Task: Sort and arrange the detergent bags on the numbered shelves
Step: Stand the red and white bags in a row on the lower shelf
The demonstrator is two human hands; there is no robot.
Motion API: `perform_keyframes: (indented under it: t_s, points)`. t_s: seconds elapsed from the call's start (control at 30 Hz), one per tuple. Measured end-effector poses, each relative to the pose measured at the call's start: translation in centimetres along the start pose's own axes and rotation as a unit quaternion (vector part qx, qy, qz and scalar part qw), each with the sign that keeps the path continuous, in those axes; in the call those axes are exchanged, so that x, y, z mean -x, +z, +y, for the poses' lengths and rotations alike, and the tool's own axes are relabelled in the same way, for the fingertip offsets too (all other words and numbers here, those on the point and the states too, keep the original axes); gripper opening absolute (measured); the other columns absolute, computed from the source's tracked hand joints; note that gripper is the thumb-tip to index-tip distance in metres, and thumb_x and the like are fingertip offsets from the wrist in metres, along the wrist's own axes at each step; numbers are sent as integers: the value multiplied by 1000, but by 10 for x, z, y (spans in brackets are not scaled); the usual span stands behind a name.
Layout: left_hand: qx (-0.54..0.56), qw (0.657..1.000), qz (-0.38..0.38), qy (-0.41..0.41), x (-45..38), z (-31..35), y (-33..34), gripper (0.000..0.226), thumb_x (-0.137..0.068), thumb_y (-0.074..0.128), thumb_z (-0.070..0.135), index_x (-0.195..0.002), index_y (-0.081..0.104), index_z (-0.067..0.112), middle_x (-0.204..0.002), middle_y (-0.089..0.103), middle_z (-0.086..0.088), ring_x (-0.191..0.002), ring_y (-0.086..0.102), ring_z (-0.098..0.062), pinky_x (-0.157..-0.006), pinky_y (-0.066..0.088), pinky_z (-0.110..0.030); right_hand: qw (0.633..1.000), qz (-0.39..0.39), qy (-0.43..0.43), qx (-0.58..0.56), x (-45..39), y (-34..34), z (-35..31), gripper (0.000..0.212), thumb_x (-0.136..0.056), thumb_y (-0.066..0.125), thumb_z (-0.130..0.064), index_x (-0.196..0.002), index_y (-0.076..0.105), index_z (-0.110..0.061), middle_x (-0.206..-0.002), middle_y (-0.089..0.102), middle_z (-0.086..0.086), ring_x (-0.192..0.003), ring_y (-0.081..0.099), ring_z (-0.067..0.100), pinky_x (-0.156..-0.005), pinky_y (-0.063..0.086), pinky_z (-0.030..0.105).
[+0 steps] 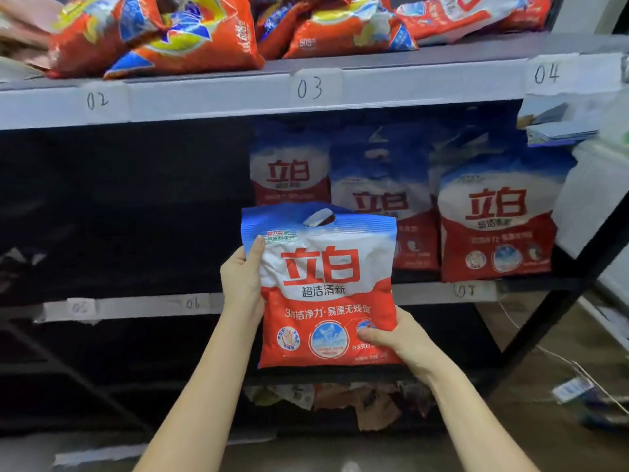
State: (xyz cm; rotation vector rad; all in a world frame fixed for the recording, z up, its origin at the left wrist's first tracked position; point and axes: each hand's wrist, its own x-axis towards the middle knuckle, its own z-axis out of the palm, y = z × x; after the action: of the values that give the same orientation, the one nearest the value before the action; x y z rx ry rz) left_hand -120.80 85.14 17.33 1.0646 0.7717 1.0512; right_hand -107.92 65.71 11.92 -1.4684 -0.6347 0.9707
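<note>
I hold a blue, white and red detergent bag upright in front of the middle shelf. My left hand grips its left edge, thumb on the front. My right hand grips its lower right corner. Behind it, three matching bags stand upright on the middle shelf: one at the back, one in the middle and one at the right. Several orange bags lie piled on the top shelf.
Paper labels mark the top shelf edge 02, 03 and 04; the middle edge shows 06. The middle shelf's left part is dark. Crumpled packets lie on the lowest level. A white box stands at right.
</note>
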Motion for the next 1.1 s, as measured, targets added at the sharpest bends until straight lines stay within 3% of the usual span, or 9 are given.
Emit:
perform_keyframes:
  t_s: [0.23, 0.33, 0.5, 0.63, 0.73, 0.83, 0.9, 1.0, 1.1]
  points:
    - [27, 996, 84, 10, -84, 24, 0, 15, -87, 66, 31, -82, 64, 17, -80, 73, -2, -67, 70, -15, -65, 57, -29, 999, 2, -37, 29, -90, 28, -36, 24, -80, 73, -20, -100, 60, -26, -99, 72, -2, -85, 70, 12, -70, 54, 19]
    - [6, 997, 44, 67, -124, 34, 2, 20, -91, 61, 31, -80, 63, 14, -75, 72, -1, -65, 68, -15, -64, 56, -27, 997, 13, -53, 51, -137, 42, -54, 23, -83, 69, -27, -99, 54, -32, -94, 64, -16, -86, 65, 5, -69, 49, 14]
    - [-11, 994, 76, 73, -192, 44, 14, 19, -91, 63, 29, -82, 61, 13, -75, 69, -4, -59, 67, -13, -58, 55, -26, 998, 46, -50, -5, -211, 66, -76, 16, -87, 64, -21, -100, 56, -26, -80, 63, -12, -63, 62, -2, -48, 45, 9]
    - [-38, 995, 84, 35, -232, 34, 24, 18, -93, 59, 30, -83, 61, 15, -79, 68, -3, -64, 67, -13, -57, 54, -24, 990, 135, -21, -21, -258, 83, -79, 25, -89, 62, -23, -112, 59, -13, -99, 67, 3, -84, 66, 18, -68, 51, 25]
    - [-50, 997, 61, 8, -249, 24, 30, 19, -94, 57, 32, -87, 62, 16, -84, 69, -5, -68, 67, -16, -57, 54, -25, 980, 193, -15, -35, -275, 87, -75, 25, -92, 57, -29, -112, 58, -13, -98, 65, 3, -89, 64, 19, -79, 51, 33]
    - [-47, 998, 45, -7, -260, 20, 43, 19, -94, 57, 32, -84, 60, 16, -79, 67, -2, -60, 66, -12, -52, 52, -22, 967, 247, -37, -49, -282, 88, -75, 26, -97, 50, -26, -118, 53, -11, -115, 63, 11, -106, 61, 25, -98, 46, 42]
    - [-58, 997, 41, -2, -264, 18, 52, 20, -94, 55, 32, -82, 59, 17, -75, 66, -1, -58, 65, -11, -50, 50, -22, 958, 279, -53, -37, -282, 89, -76, 28, -98, 49, -22, -122, 51, -7, -119, 61, 12, -111, 58, 26, -97, 44, 35]
    - [-107, 994, 20, 23, -272, 14, 49, 20, -95, 53, 35, -83, 59, 20, -77, 65, 1, -67, 66, -15, -54, 51, -24, 943, 327, -58, 19, -283, 91, -79, 32, -96, 51, -19, -124, 49, -4, -118, 60, 11, -111, 57, 24, -84, 38, 23]
    - [-216, 974, -21, 69, -271, 3, 28, 24, -96, 49, 42, -96, 60, 20, -93, 67, 2, -84, 67, -16, -73, 55, -34, 925, 367, -56, 83, -283, 102, -72, 43, -93, 53, -32, -126, 49, -5, -120, 60, 12, -111, 58, 26, -91, 41, 26]
